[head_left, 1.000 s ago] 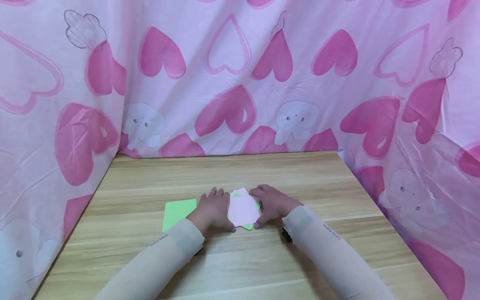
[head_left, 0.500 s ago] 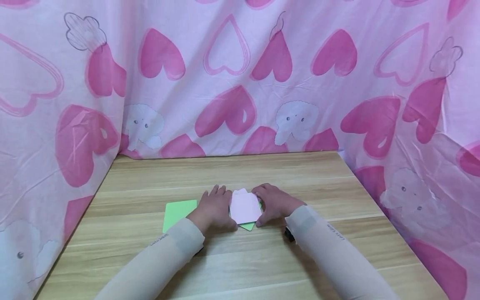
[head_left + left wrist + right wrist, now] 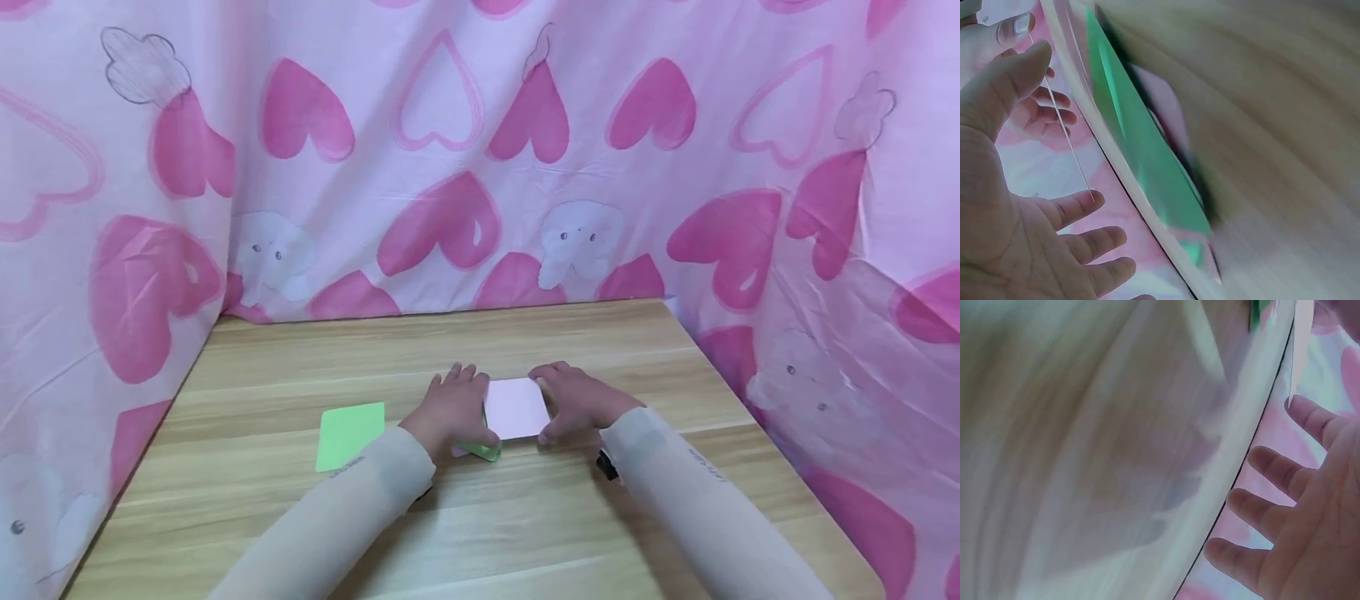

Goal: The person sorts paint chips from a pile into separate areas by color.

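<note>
Just right of the frame's centre, the left hand [image 3: 452, 408] and right hand [image 3: 587, 403] have a square pink card [image 3: 516, 408] between them, thumbs and index fingers gripping its opposite edges, clear of the table [image 3: 480, 533]! Below the left hand, a loose pile of green and pink cards [image 3: 1141, 156]; over at centre-left, a lone green card [image 3: 350, 437] lies flat.

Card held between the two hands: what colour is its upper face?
Plain pale pink; the card shows best in the head view.
</note>
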{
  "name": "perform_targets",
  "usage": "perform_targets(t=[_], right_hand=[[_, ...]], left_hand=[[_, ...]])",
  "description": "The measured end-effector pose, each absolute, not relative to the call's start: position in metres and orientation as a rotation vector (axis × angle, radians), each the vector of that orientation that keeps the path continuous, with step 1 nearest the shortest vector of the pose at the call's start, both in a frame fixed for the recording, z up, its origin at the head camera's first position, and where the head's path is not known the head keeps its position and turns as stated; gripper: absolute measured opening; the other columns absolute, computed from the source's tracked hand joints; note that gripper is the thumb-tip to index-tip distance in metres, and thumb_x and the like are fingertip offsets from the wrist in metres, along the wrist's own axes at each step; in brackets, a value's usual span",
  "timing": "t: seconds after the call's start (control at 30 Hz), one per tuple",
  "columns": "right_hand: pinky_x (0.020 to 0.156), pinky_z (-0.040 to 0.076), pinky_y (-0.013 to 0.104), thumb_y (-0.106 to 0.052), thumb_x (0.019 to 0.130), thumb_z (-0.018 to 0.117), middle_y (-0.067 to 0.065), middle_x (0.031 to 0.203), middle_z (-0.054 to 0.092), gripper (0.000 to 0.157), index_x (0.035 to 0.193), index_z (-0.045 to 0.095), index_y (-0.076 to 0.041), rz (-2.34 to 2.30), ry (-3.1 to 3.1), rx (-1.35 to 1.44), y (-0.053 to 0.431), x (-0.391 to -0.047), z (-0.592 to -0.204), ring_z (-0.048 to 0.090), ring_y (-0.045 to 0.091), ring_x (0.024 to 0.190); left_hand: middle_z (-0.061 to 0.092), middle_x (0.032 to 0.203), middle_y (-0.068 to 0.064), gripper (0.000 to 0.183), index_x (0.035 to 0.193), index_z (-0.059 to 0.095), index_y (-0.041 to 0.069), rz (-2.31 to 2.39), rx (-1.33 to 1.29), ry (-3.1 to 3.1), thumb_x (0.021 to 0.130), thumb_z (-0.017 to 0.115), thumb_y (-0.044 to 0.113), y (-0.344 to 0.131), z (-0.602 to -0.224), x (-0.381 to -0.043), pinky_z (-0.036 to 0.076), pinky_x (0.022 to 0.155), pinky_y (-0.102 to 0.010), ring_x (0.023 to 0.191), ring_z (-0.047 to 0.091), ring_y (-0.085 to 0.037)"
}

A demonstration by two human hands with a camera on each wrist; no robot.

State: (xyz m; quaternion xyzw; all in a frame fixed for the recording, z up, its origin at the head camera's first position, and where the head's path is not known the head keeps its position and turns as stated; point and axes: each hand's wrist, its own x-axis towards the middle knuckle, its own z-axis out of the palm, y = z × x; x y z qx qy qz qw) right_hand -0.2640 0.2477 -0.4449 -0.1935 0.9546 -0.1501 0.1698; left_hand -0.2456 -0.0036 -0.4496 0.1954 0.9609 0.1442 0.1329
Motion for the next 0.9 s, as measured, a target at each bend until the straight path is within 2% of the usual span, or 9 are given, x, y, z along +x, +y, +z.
perform_targets(t=[0.23,0.47,0.9], right_hand=[[0.11,0.051,0.052,-0.041,0.067,0.1,0.009,0.153,0.049,0.108,0.157,0.044,-0.019,-0.398,2.736,-0.518,0.281,-0.255,-0.442,0.053,0.028,0.132],[0.111,0.049,0.056,-0.035,0.064,0.102,0.018,0.148,0.052,0.106,0.154,0.049,-0.015,-0.438,2.728,-0.473,0.305,-0.247,-0.443,0.054,0.035,0.132],[0.111,0.048,0.06,-0.035,0.062,0.103,0.015,0.151,0.049,0.102,0.151,0.054,-0.021,-0.436,2.712,-0.361,0.327,-0.239,-0.451,0.052,0.037,0.135]], left_hand=[[0.035,0.169,-0.015,0.104,0.155,0.046,0.014,0.394,0.608,2.785,0.073,0.088,0.062,0.029,-0.448,-0.244,0.022,0.127,-0.065,0.161,0.021,-0.04],[0.039,0.166,-0.016,0.104,0.152,0.049,0.012,0.374,0.613,2.78,0.07,0.089,0.063,0.06,-0.45,-0.241,0.024,0.126,-0.065,0.16,0.024,-0.042],[0.048,0.157,-0.016,0.098,0.146,0.057,0.011,0.348,0.62,2.769,0.07,0.09,0.062,0.088,-0.459,-0.237,0.028,0.124,-0.065,0.156,0.031,-0.042]])
